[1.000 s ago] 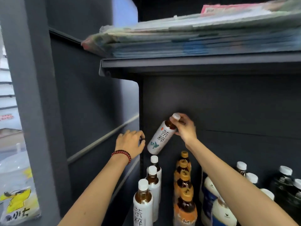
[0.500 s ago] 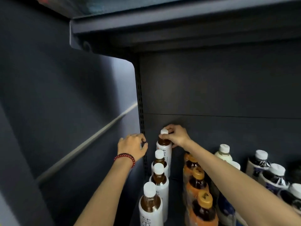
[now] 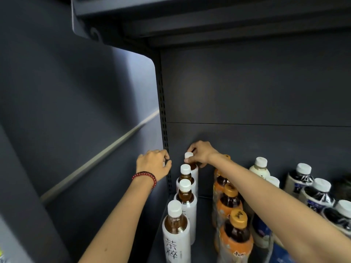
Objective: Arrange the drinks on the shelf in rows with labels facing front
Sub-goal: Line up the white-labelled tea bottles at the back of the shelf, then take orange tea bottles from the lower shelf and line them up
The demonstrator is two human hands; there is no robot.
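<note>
A row of white-labelled tea bottles with white caps runs front to back at the shelf's left end; the front one (image 3: 175,230) shows black characters on its label. My right hand (image 3: 199,153) grips the cap of the rearmost tea bottle (image 3: 193,168), which stands upright against the back panel. My left hand (image 3: 154,164), with a red bead bracelet on its wrist, holds the slotted upright post (image 3: 164,114) at the shelf's left edge. To the right stands a row of orange-capped bottles (image 3: 234,234), partly hidden by my right forearm.
Further right are cream-coloured bottles (image 3: 260,167) and dark-labelled bottles with white caps (image 3: 303,174). The upper shelf's underside (image 3: 209,21) hangs overhead. A dark side panel (image 3: 76,111) closes off the left. A strip of bare shelf floor (image 3: 204,224) lies between the tea and orange rows.
My right hand has brought the tilted tea bottle down and stood it upright at the back of the tea row. The view has dropped below the upper shelf. My left hand stays on the post.
</note>
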